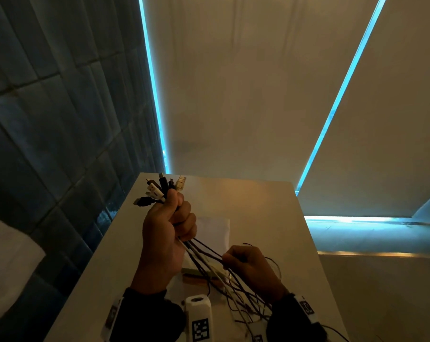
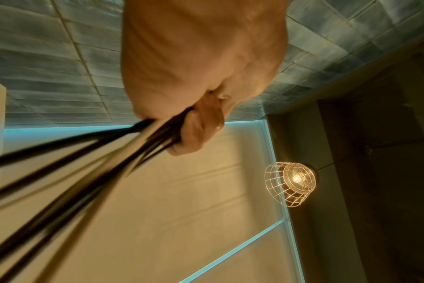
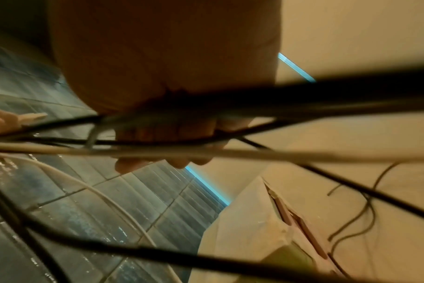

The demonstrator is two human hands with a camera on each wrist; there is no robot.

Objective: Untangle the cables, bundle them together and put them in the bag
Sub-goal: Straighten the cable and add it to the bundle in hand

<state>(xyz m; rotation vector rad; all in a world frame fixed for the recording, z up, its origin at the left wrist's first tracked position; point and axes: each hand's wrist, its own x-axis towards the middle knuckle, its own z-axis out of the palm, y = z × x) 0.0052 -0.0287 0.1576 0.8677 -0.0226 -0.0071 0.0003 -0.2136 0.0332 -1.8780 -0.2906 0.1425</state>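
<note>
Head view, entries taken left to right with the white table (image 1: 258,206) as our landmark.

Item one: the left hand (image 1: 167,230), raised above the table's near-left part, fingers clenched round the cables (image 1: 209,257) just below their plug ends. The plugs (image 1: 159,191), black and white, fan out above the fist toward the table's far-left corner. In the left wrist view we see the same fist (image 2: 194,76) with dark and pale cords streaming out beneath the curled fingers (image 2: 199,130).

Item two: the cables themselves, running down and rightward from that fist, spreading into loose strands above the near edge of the table. Several cross one another, so we judge them still partly tangled.

Item three: a flat pale sheet-like thing (image 1: 214,230) on the table behind the hands, possibly the bag; we cannot tell for sure. Small boxy objects (image 1: 194,276) lie on the table under the strands.

Item four: the right hand (image 1: 248,265), above the table's near-right part, fingers curled and grasping a few strands lower along the bunch. The right wrist view shows fingers (image 3: 162,132) closed on dark cords, though it is blurred.

Step in hand, by our judgement: untangling and aligning, plug ends already gathered. The next move calls for drawing the right hand down the strands to comb out the crossings while the left keeps its hold firm; only then bundling.
</note>
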